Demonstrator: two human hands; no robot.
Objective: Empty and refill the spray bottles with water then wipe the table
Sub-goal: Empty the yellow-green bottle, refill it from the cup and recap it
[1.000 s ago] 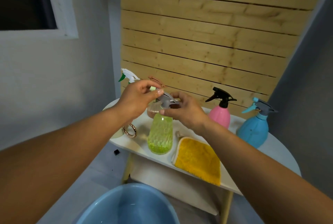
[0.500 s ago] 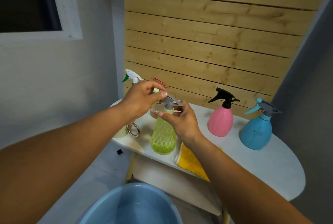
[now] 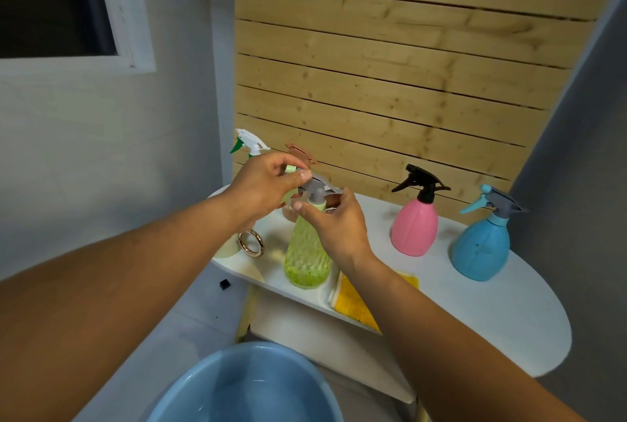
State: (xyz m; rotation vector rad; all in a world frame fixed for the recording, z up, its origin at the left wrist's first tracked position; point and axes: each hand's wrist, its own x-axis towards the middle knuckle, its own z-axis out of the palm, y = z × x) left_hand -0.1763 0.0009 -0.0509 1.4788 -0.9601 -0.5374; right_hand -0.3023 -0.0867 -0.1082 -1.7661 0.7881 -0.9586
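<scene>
We see a small white table (image 3: 475,313) w/ rounded ends, set against a wood slat wall (image 3: 407,65). We count five spray bottles on it. A green bottle (image 3: 307,255) stands upright near the front edge, left of centre. A pink bottle (image 3: 414,225) w/ a black trigger stands toward the back edge, and a blue bottle (image 3: 481,245) w/ a grey trigger stands near the right end. Two more are mostly hidden behind the hands at the back left: one w/ a white and green trigger (image 3: 249,143), one w/ a brown trigger (image 3: 300,152). One yellow cloth (image 3: 356,299) lies at the front edge, just right of the green bottle, partly under the right forearm. One gold ring (image 3: 251,243) sits at the left end. One blue basin (image 3: 244,387) w/ water sits on the floor below the front edge.

Both hands are together on the green bottle's top. The left hand (image 3: 268,184) pinches the grey spray head (image 3: 317,188). The right hand (image 3: 336,223) curls round the bottle's neck.

Vs. a second ago: the right hand has dropped from the spray head to the neck, and its forearm now covers more of the cloth. The left hand keeps its pinch. The green bottle stays in the same spot.
</scene>
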